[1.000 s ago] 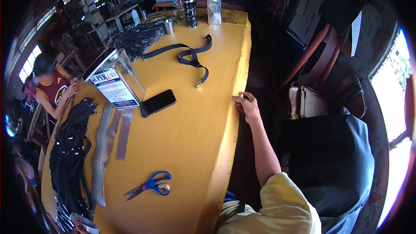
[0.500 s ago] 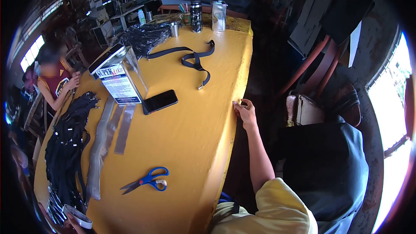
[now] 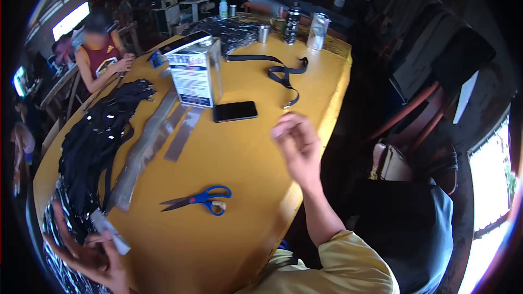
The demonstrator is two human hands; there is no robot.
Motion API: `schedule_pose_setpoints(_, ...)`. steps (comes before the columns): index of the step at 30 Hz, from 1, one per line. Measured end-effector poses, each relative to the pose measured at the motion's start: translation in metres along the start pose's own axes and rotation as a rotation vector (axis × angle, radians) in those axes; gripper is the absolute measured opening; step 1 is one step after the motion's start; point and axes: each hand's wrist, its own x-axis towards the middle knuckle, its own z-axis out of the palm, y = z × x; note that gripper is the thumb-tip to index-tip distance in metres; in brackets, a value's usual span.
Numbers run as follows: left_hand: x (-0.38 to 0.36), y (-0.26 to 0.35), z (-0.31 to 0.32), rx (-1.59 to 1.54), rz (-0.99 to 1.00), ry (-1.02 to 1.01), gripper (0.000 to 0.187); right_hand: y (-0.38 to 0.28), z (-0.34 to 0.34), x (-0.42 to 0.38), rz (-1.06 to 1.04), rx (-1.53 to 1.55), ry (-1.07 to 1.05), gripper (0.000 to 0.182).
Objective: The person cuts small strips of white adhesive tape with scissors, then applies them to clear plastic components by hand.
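Observation:
My left hand is at the bottom left, fingers wrapped round a white roll, over the lower end of a pile of black straps. My right hand is raised over the table's right edge, its fingers curled and slightly blurred; whether it holds anything is too small to tell. Blue-handled scissors lie on the yellow table between my hands. Beyond them are a phone, clear strips and a tin can. A single black strap lies looped beyond my right hand.
At the left, a person in a maroon top works with both hands at the table's edge. A metal cup, a dark bottle and a silver container stand at the far end. Black material is at the right.
My right hand has lifted off the table's edge. My left hand has come further into view with the white roll. The view has turned left, so the table's objects appear shifted right.

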Motion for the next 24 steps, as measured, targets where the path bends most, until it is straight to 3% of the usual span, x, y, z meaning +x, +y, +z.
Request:
schedule_pose_setpoints(3,-0.016,0.001,0.003,-0.141,0.059,-0.15,0.105,-0.037,0.063,-0.011,-0.162,-0.019,-0.45,0.027)
schedule_pose_setpoints(7,-0.014,0.013,-0.002,-0.096,0.171,-0.361,0.119,-0.073,0.132,-0.018,-0.233,0.116,-0.791,0.038)
schedule_pose_setpoints(15,-0.01,0.016,-0.008,-0.114,0.244,-0.402,0.12,-0.104,0.167,-0.016,-0.375,0.118,-0.959,0.044)
schedule_pose_setpoints(17,-0.011,0.014,-0.002,-0.142,0.262,-0.302,0.108,-0.104,0.168,-0.015,-0.426,0.11,-0.982,0.045)
schedule_pose_setpoints(21,-0.014,0.012,-0.002,-0.095,0.279,-0.302,0.105,-0.11,0.17,-0.014,-0.532,0.055,-1.013,0.04)
schedule_pose_setpoints(24,-0.01,0.024,-0.002,-0.364,-0.087,-0.339,0.1,-0.107,0.175,-0.016,-0.663,0.044,-0.926,0.034)
